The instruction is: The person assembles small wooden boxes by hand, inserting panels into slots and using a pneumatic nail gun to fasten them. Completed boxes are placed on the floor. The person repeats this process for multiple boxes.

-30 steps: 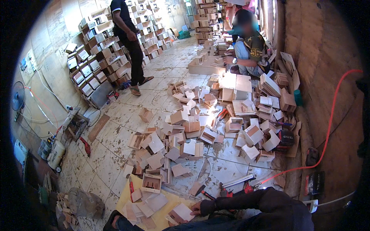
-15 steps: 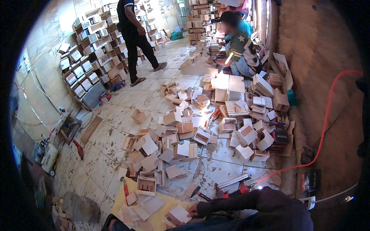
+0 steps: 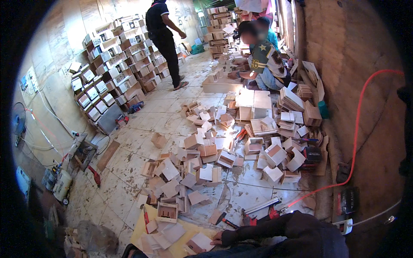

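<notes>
- One right hand of yours (image 3: 217, 238), in a dark long sleeve (image 3: 266, 228), touches the right edge of a small pale wooden box (image 3: 201, 243); whether the fingers close on it or only rest there, you cannot be told from this view.
- Your left hand is out of view, so its grip cannot be told.
- That one box sits at the lower centre, on a yellow sheet (image 3: 193, 228) spread over the floor.
- Also on the sheet: one open wooden box with dark slots in its back (image 3: 167, 212), one slim red tool (image 3: 146, 217), and several flat pale wooden pieces (image 3: 173, 231), at least four, overlapping.
- Just right of the sheet: one hammer with a black and red handle (image 3: 226, 221) and one silver metal bar (image 3: 262, 205).
- Ahead of you, dozens of wooden boxes and panels (image 3: 208, 150) lie heaped, too many to count.
- The floor is pale, stained tile (image 3: 129, 161).
- Three other people: one standing in dark clothes (image 3: 163, 38), two low down beyond the heap.
- Tall stacks of wooden boxes (image 3: 114, 62) line the left wall; one orange-red hose (image 3: 356, 133) curves along the brown right wall (image 3: 357, 43).
</notes>
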`<state>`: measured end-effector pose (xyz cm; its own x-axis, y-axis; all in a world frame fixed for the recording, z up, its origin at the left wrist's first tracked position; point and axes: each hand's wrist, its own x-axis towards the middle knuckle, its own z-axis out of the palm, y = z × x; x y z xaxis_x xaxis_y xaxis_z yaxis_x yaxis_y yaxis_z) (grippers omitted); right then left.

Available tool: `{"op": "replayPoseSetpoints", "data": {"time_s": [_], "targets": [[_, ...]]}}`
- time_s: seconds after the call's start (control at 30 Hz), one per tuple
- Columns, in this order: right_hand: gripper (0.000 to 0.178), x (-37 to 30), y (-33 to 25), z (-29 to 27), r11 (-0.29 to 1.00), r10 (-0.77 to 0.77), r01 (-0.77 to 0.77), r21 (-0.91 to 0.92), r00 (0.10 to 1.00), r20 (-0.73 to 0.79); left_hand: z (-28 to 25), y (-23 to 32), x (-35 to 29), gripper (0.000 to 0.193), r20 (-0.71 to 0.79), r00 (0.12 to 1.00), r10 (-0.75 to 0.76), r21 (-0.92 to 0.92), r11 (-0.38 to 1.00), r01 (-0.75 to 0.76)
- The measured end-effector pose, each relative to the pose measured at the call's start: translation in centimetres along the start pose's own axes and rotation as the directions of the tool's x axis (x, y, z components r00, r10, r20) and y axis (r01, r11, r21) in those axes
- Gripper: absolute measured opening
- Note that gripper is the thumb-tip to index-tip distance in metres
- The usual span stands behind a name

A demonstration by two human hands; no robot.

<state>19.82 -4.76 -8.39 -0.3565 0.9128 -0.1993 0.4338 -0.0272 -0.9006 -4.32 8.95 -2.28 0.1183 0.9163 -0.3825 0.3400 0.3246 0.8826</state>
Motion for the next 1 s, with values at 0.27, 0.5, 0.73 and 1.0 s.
{"op": "replayPoseSetpoints", "data": {"time_s": [0.27, 0.5, 0.73, 1.0], "targets": [[0.051, -0.7, -1.8, -1.9, 0.999, 0.036, -0.038, 0.015, 0.988, 0.147, -0.1, -0.8, -0.2, 0.058, 0.009, 1.000, -0.002, -0.005, 1.000, 0.002], [0.052, -0.8, -2.7, -2.7, 0.999, -0.046, 0.045, 0.023, 0.995, 0.083, 1.0, -1.6, -0.3, 0.060, 0.029, 0.999, -0.022, 0.012, 1.000, 0.022], [0.050, -0.8, -1.6, -0.5, 0.994, 0.080, -0.081, 0.080, 0.997, 0.015, 2.0, -2.0, -0.8, 0.063, 0.051, 0.999, -0.016, 0.062, 0.998, 0.013], [0.030, -3.7, 4.4, 0.1, 0.930, 0.368, -0.320, 0.182, 0.806, -0.463, 2.9, -2.7, -5.6, 0.065, 0.129, 0.989, 0.069, 0.200, 0.975, -0.095]]}}
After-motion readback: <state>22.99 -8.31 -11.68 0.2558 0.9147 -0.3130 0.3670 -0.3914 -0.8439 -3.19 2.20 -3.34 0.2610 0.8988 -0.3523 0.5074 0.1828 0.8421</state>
